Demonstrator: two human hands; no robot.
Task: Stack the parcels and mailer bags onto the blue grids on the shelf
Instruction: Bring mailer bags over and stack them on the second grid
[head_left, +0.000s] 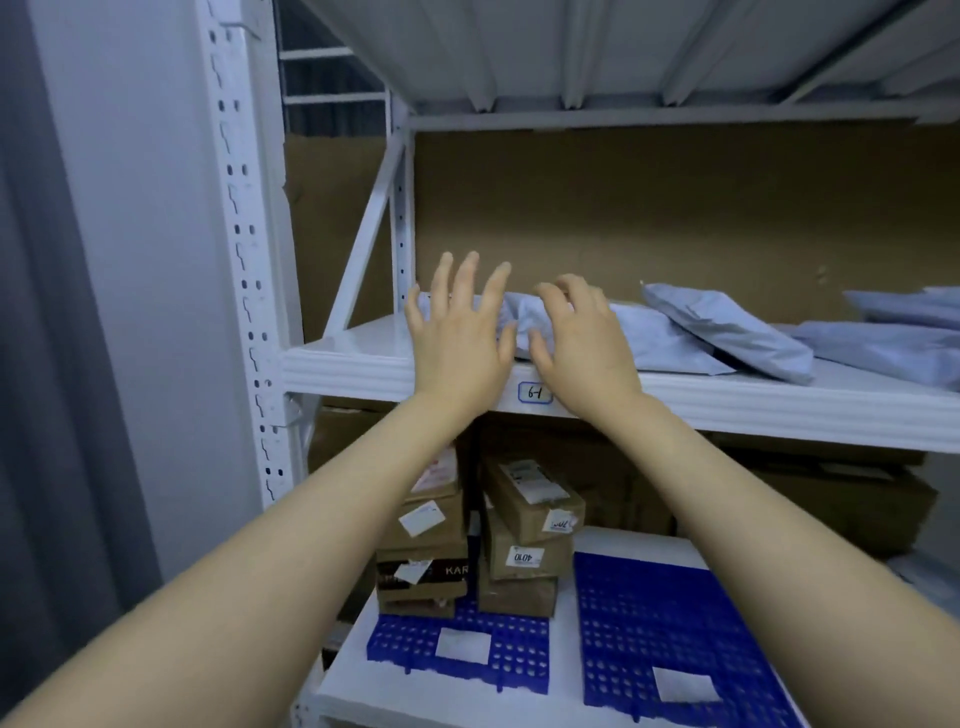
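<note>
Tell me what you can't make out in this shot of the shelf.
All head view.
Left end of the mailer bag: covered by the left hand and right hand.
Whether the right hand has a grip on it: fingers blurred.
Box labels: print mostly too small.
Right blue grid: cut off by bottom edge.
Far-right bags: cut off by right edge.

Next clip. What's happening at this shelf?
A person reaches both hands to a crumpled mailer bag at the left of the upper shelf. The left hand is spread open at its left end; the right hand curls over it, grip unclear. More bags lie to the right. Below, boxes are stacked on the left grid; the right grid shows only a white slip.
</note>
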